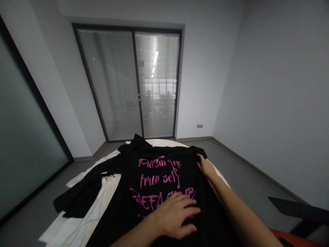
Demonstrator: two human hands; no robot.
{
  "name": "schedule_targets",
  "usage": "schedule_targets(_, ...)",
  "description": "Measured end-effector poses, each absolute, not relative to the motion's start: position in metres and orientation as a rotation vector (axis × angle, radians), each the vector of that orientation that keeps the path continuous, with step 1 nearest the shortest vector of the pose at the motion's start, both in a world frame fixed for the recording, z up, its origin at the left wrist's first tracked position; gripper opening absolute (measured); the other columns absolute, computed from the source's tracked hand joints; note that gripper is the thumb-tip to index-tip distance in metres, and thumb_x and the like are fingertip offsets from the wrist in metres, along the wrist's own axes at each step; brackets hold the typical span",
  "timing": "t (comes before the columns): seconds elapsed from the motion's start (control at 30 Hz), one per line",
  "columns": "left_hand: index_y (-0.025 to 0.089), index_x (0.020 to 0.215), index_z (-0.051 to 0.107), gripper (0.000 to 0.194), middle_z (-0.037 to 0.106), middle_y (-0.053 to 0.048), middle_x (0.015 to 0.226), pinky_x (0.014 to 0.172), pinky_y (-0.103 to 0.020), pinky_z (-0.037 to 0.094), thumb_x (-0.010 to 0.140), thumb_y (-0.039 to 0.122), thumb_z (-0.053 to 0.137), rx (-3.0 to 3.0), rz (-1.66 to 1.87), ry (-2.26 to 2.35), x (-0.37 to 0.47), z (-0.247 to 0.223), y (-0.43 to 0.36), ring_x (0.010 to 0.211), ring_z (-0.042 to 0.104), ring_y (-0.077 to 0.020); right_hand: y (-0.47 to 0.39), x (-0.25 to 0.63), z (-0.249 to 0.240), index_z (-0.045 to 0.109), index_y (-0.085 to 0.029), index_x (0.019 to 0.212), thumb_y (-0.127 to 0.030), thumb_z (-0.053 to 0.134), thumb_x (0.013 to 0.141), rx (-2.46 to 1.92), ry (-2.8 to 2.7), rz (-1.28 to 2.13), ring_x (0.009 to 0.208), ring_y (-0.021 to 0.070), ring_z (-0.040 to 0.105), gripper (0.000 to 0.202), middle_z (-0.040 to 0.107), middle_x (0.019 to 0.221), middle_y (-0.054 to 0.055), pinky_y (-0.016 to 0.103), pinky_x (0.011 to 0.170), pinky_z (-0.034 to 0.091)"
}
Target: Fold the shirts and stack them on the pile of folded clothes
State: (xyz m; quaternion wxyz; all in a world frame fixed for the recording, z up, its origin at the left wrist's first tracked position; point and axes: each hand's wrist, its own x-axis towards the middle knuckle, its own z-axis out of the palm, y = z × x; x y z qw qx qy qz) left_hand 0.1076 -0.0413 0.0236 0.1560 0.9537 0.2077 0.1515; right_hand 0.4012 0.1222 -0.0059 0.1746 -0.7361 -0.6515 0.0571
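Note:
A black T-shirt [159, 185] with pink brush-style lettering lies spread on a round white table [164, 142], its collar end toward the far side. My left hand [177, 214] rests over the lower lettering, fingers spread, holding nothing. At the shirt's right edge, just below the sleeve, my right hand [206, 167] has its fingertips closed on the fabric. The left shoulder area of the shirt is bunched up. My left forearm and hand cover part of the print.
Left on the table are other black clothing [82, 199] and white clothing [65, 228], overhanging the edge. A dark chair arm [295, 208] and an orange seat [290, 238] are at the lower right. Glass doors with blinds [115, 85] stand beyond the table.

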Motion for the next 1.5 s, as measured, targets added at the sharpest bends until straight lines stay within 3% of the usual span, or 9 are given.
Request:
schedule_targets(0.13, 0.033, 0.152, 0.037, 0.062, 0.028, -0.006, 0.164, 0.119, -0.054, 0.025, 0.096, 0.059, 0.049, 2.761, 0.302, 0.343, 0.113, 0.022, -0.059, 0.15, 0.024, -0.0321, 0.114, 0.402, -0.007, 0.037, -0.02, 0.147, -0.021, 0.046, 0.096, -2.099, -1.851, 0.094, 0.109, 0.0267, 0.065, 0.051, 0.065, 0.123, 0.015, 0.033, 0.086, 0.045)
schedule_targets(0.23, 0.031, 0.154, 0.032, 0.062, 0.027, -0.006, 0.164, 0.12, -0.056, 0.023, 0.098, 0.053, 0.049, 2.779, 0.315, 0.359, 0.113, 0.014, -0.061, 0.151, 0.022, -0.033, 0.109, 0.401, -0.005, 0.04, -0.02, 0.145, -0.021, 0.044, 0.096, -2.18, -1.787, 0.064, 0.108, 0.0275, 0.065, 0.049, 0.064, 0.125, 0.015, 0.034, 0.085, 0.046)
schedule_targets(0.5, 0.024, 0.154, 0.032, 0.051, 0.047, -0.007, 0.153, 0.117, -0.052, 0.032, 0.106, 0.04, 0.036, 2.753, 0.352, 0.394, 0.124, -0.014, -0.051, 0.146, 0.035, -0.0282, 0.124, 0.375, 0.019, 0.052, -0.02, 0.139, -0.021, 0.056, 0.088, -2.117, -1.925, -0.233, 0.12, 0.0306, 0.053, 0.052, 0.056, 0.133, 0.015, 0.037, 0.094, 0.043)
schedule_targets(0.73, 0.026, 0.122, 0.066, 0.031, 0.069, -0.001, 0.126, 0.114, -0.038, 0.039, 0.097, 0.041, 0.053, 2.746, 0.646, 0.784, 0.105, -0.002, -0.034, 0.126, 0.057, -0.0216, 0.169, 0.303, 0.027, 0.049, -0.018, 0.145, -0.033, 0.04, 0.1, -1.792, -2.245, 0.041, 0.128, 0.0248, 0.051, 0.048, 0.059, 0.137, 0.013, 0.034, 0.108, 0.035)
schedule_targets(0.9, 0.027, 0.142, 0.054, 0.049, 0.046, -0.005, 0.154, 0.121, -0.057, 0.025, 0.097, 0.043, 0.048, 2.453, 0.629, 1.537, 0.072, 0.006, -0.002, 0.145, 0.036, -0.0335, 0.206, 0.277, 0.009, 0.033, -0.023, 0.155, -0.053, 0.027, 0.102, -1.935, -2.213, 0.205, 0.133, 0.0305, 0.049, 0.062, 0.05, 0.149, 0.014, 0.046, 0.11, 0.032)
schedule_targets(1.03, 0.027, 0.148, 0.047, 0.057, 0.037, -0.005, 0.159, 0.121, -0.058, 0.022, 0.095, 0.047, 0.047, 2.342, 0.466, 1.592, 0.061, -0.002, 0.016, 0.149, 0.027, -0.034, 0.235, 0.269, -0.007, 0.029, -0.024, 0.158, -0.069, 0.026, 0.095, -2.12, -2.128, 0.319, 0.147, 0.0432, 0.024, 0.077, 0.03, 0.161, 0.016, 0.065, 0.113, 0.016)
schedule_targets(1.17, 0.032, 0.149, 0.046, 0.059, 0.029, -0.001, 0.163, 0.123, -0.057, 0.017, 0.095, 0.055, 0.047, 2.303, 0.486, 1.511, 0.058, -0.004, 0.019, 0.152, 0.019, -0.0332, 0.254, 0.266, -0.019, 0.022, -0.031, 0.159, -0.072, 0.03, 0.092, -2.252, -2.063, 0.299, 0.15, 0.0457, 0.006, 0.079, 0.015, 0.167, 0.01, 0.07, 0.112, 0.0)
schedule_targets(1.33, 0.032, 0.15, 0.044, 0.06, 0.027, -0.001, 0.164, 0.123, -0.056, 0.016, 0.095, 0.055, 0.046, 2.277, 0.495, 1.505, 0.058, -0.004, 0.02, 0.152, 0.016, -0.0328, 0.258, 0.266, -0.019, 0.03, -0.03, 0.157, -0.069, 0.037, 0.091, -2.188, -2.113, 0.195, 0.148, 0.0458, 0.018, 0.077, 0.026, 0.163, 0.013, 0.068, 0.112, 0.004)
schedule_targets(1.5, 0.034, 0.149, 0.045, 0.058, 0.028, 0.0, 0.163, 0.124, -0.054, 0.014, 0.094, 0.053, 0.048, 2.275, 0.496, 1.53, 0.058, -0.007, 0.021, 0.152, 0.017, -0.0313, 0.249, 0.254, 0.003, 0.055, -0.013, 0.136, -0.054, 0.058, 0.085, -2.051, -2.127, -0.076, 0.141, 0.0424, 0.03, 0.066, 0.038, 0.153, 0.023, 0.06, 0.112, 0.018)
